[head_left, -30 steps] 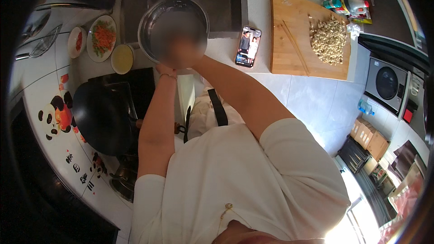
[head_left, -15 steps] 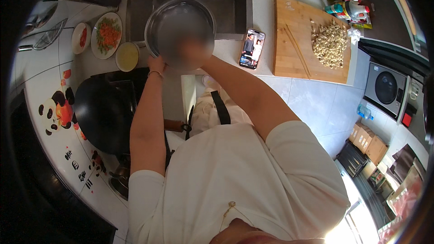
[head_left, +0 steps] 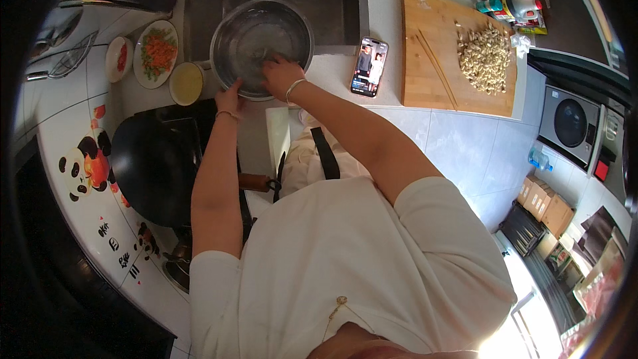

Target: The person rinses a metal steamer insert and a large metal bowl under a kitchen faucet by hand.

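A large steel bowl (head_left: 256,30) with water in it stands at the front edge of the sink (head_left: 332,6). My left hand (head_left: 229,98) grips the bowl's near left rim. My right hand (head_left: 282,74) rests over the near right rim, fingers reaching into the bowl; what they touch is hidden. Both forearms stretch up from my white-shirted body with a black apron strap.
A black wok (head_left: 156,159) sits on the stove at left. Beside the bowl stand a cup of yellow liquid (head_left: 187,83), a plate of chopped carrot and greens (head_left: 156,53) and a small red dish (head_left: 120,58). A phone (head_left: 369,66) and a wooden board (head_left: 432,46) with chopped pale food lie right.
The bowl and both hands have moved from over the counter edge toward the sink. The right hand now reaches inside the bowl.
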{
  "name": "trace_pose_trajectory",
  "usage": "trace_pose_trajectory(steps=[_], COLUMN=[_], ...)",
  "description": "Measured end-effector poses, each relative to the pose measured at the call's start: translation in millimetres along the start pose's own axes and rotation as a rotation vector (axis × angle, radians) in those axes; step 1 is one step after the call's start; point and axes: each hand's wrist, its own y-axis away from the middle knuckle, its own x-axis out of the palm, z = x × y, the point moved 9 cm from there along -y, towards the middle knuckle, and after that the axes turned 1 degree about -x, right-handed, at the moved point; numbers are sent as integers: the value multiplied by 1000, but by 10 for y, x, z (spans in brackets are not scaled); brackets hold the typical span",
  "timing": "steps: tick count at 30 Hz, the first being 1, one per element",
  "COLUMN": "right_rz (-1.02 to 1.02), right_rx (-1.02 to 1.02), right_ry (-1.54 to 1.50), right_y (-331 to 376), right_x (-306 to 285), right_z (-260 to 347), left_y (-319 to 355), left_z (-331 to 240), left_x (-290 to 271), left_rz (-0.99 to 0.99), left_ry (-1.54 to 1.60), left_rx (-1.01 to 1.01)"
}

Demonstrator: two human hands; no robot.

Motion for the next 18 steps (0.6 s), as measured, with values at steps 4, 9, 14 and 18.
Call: trace_pose_trajectory(steps=[4,9,14,18], right_rz=[-118,-40,2,-134], right_rx=[-37,24,-14,-41], right_ry=[29,-38,122,178], right_y=[47,142,-123,-317], right_x=[-24,17,51,0], right_z=[71,114,278,180], left_y=[-313,-17,-272,-33], left_z=[85,109,174,88], left_x=[-106,-20,-118,-69], left_rz=[-65,-167,-203,-250], left_ry=[-209,-243,-355,-466], left_rx=[131,-2,241,130])
